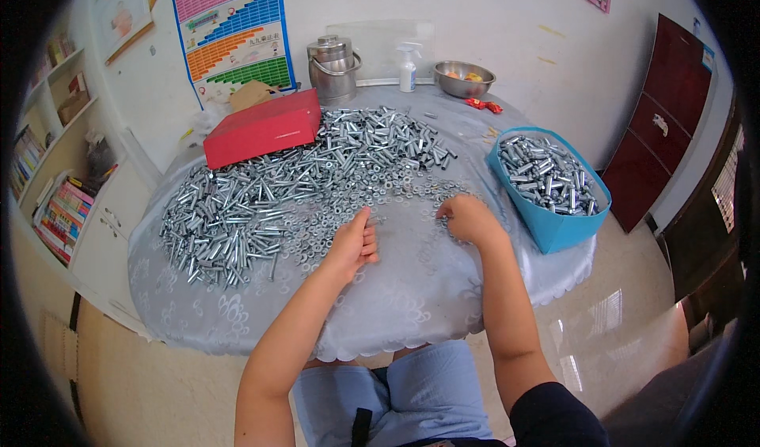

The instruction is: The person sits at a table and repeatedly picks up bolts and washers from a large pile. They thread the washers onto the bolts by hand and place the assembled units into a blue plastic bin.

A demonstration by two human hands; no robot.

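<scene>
My left hand (353, 245) is closed, thumb on top, at the near edge of the pile of nuts and washers (336, 206). A small metal piece shows at its fingertips, too small to name. To its right, my right hand (473, 219) reaches down with bent, pinched fingers to scattered thin washers (434, 241). Whatever its fingertips hold is hidden. Loose silver bolts (229, 225) cover the left of the table, and short metal sleeves (388, 134) are heaped behind the nuts. Right of my right hand, a light-blue bin (566, 229) holds many metal anchor bolts (548, 174).
A red box (265, 130) lies tilted on the heap at back left. Behind stand a steel canister (332, 71), a white spray bottle (408, 71) and a steel bowl (465, 83), with red wrappers (483, 105) beside it. The grey tablecloth (380, 320) has a scalloped near edge.
</scene>
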